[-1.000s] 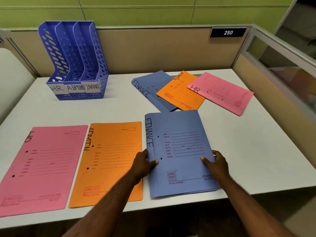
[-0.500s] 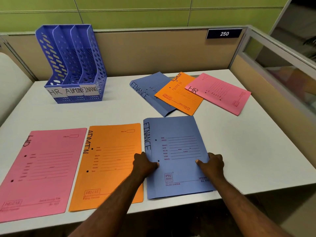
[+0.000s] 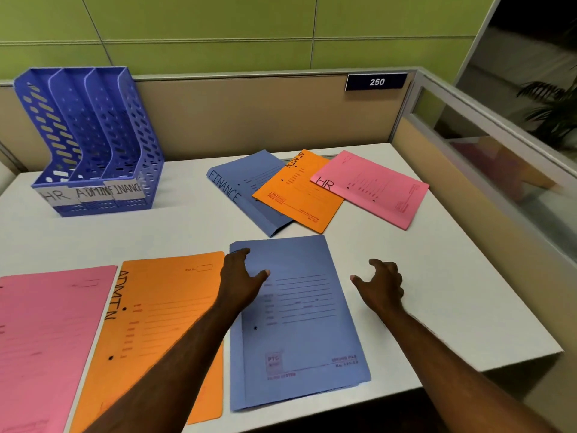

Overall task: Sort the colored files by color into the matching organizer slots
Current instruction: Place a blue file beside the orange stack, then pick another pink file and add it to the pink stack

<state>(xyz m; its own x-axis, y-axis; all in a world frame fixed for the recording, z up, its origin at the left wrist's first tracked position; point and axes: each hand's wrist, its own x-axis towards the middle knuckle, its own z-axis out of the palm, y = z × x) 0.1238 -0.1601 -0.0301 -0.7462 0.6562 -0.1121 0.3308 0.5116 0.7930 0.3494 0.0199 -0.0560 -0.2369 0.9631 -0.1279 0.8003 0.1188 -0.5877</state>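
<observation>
Left hand [image 3: 242,278] is pressing on the top-left corner of the near blue file [image 3: 299,323], thumb splayed, not gripping; right hand [image 3: 379,284] is hovering just beside its right edge, fingers loosely curled, holding nothing. File is lying flat at the desk's [image 3: 437,292] front edge, organizer [image 3: 93,145] sitting well apart at back left — thin card, probably light, floppy and slick, so pinching both long edges looks safest

White desk [image 3: 437,276], tan partition [image 3: 249,114], green wall [image 3: 218,26], glass side panel [image 3: 499,151].
</observation>
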